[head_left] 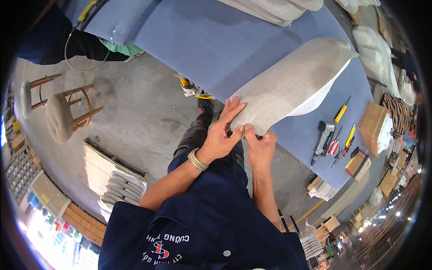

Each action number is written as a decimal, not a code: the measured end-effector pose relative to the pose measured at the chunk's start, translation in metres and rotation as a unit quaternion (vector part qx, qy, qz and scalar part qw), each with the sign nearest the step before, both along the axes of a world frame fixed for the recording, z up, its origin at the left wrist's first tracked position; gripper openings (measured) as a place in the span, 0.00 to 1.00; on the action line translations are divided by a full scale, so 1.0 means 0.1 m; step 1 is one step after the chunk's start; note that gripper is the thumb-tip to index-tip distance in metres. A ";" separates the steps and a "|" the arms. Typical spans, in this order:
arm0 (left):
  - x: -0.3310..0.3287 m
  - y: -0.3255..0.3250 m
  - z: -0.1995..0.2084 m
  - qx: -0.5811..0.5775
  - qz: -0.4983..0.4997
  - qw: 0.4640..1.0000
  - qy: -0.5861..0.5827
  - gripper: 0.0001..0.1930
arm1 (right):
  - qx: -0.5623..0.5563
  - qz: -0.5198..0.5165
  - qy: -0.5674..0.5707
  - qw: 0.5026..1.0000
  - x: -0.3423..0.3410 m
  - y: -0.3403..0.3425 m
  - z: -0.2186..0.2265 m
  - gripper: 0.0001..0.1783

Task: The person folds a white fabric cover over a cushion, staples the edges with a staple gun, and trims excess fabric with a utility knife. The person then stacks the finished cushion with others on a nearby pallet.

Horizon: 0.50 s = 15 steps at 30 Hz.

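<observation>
A long grey-beige fabric-covered panel with a white underside lies partly on the blue table, its near end reaching past the table's edge towards me. My left hand, with a metal watch on its wrist, holds the near left corner, fingers laid along the fabric and thumb pointing at the other hand. At the near right corner my right hand is closed, pinching the fabric's edge between thumb and curled fingers. The two thumbs are close together at that edge. What lies under the fabric at my fingers is hidden.
Right on the table lie a grey air-powered gun, a yellow-handled screwdriver, red-handled scissors and a yellow cutter. More fabric-covered pieces rest at the far edge. Padded stools stand left; another person's dark-clothed leg shows upper left.
</observation>
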<state>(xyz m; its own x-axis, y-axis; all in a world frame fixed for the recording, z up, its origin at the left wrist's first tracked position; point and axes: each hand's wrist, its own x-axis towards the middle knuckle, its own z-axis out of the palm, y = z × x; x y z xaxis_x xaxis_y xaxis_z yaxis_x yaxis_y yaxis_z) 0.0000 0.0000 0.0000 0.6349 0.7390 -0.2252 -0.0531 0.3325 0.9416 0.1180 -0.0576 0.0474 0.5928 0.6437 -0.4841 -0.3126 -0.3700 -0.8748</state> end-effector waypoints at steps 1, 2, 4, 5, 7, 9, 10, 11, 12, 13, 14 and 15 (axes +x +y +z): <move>-0.01 -0.01 -0.03 0.026 -0.007 1.000 0.001 0.35 | 0.001 -0.003 -0.005 1.000 -0.01 -0.02 -0.01 0.08; -0.02 -0.02 -0.04 0.053 -0.013 0.999 0.003 0.35 | 0.002 -0.006 -0.009 1.000 -0.01 -0.04 -0.01 0.08; -0.02 -0.01 -0.07 0.079 -0.016 0.997 0.005 0.35 | -0.007 0.009 -0.012 1.000 0.00 -0.07 -0.07 0.12; -0.03 -0.01 -0.08 0.092 -0.017 0.996 0.006 0.34 | -0.011 0.016 -0.014 1.000 0.00 -0.08 -0.09 0.15; -0.02 -0.02 -0.06 0.099 -0.021 0.995 0.016 0.35 | -0.004 0.010 -0.006 1.000 0.00 -0.08 -0.08 0.14; -0.01 -0.03 -0.05 0.102 -0.022 0.994 0.019 0.35 | 0.000 0.006 -0.002 1.000 0.00 -0.11 -0.09 0.13; -0.01 -0.03 -0.05 0.101 -0.022 0.995 0.017 0.36 | 0.001 0.006 -0.002 1.000 0.00 -0.13 -0.10 0.13; 0.00 -0.04 -0.04 0.099 -0.021 0.995 0.015 0.36 | 0.002 0.006 -0.002 1.000 0.01 -0.15 -0.11 0.13; 0.00 -0.05 -0.05 0.100 -0.021 0.995 0.016 0.37 | -0.002 0.006 -0.001 1.000 0.01 -0.15 -0.10 0.12; 0.00 -0.05 -0.06 0.100 -0.021 0.995 0.017 0.38 | -0.006 0.005 0.000 1.000 0.01 -0.14 -0.08 0.12; 0.00 -0.06 -0.06 0.100 -0.021 0.995 0.018 0.39 | -0.010 0.005 0.001 1.000 0.01 -0.13 -0.07 0.11; 0.00 -0.06 -0.06 0.104 -0.025 0.994 0.018 0.39 | -0.004 0.007 0.004 1.000 0.02 -0.15 -0.08 0.11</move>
